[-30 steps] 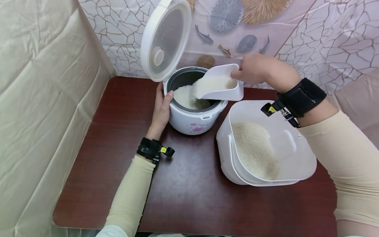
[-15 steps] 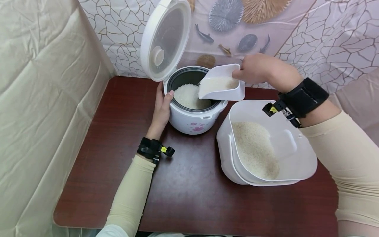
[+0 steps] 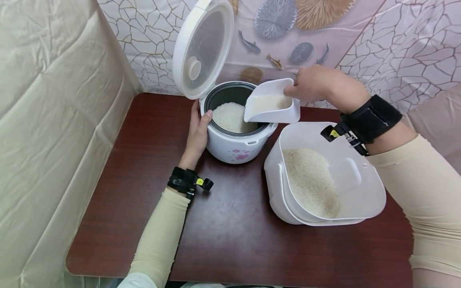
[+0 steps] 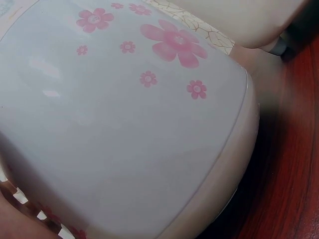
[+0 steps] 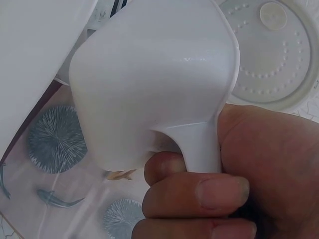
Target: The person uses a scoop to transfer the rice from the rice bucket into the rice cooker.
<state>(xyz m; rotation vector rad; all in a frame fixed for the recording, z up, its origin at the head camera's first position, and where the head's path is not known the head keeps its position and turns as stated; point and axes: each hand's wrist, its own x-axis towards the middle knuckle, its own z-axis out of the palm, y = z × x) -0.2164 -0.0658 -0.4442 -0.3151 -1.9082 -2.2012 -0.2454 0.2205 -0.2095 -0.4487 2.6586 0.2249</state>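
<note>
A white rice cooker (image 3: 234, 148) with pink flowers stands with its lid (image 3: 207, 46) raised; white rice (image 3: 230, 116) is heaped in its dark inner pot. My left hand (image 3: 196, 134) holds the cooker's left side, thumb at the rim and fingers partly hidden behind; the left wrist view shows the flowered wall close up. My right hand (image 3: 313, 84) grips the handle of a white scoop (image 3: 270, 114) over the pot's right edge, with some rice left in it. Curled fingers (image 5: 199, 196) wrap the handle in the right wrist view.
A white rice bin (image 3: 354, 200), part full of rice (image 3: 309, 180), stands right of the cooker under my right forearm. Everything sits on a dark red-brown table (image 3: 223, 224). A patterned cloth (image 3: 151, 40) hangs close behind, and a pale cloth (image 3: 54, 120) borders the left.
Rice was sliding from the scoop into the pot a second ago; that flow has stopped. The scoop has shifted slightly right with less rice in it. My left hand holds its place.
</note>
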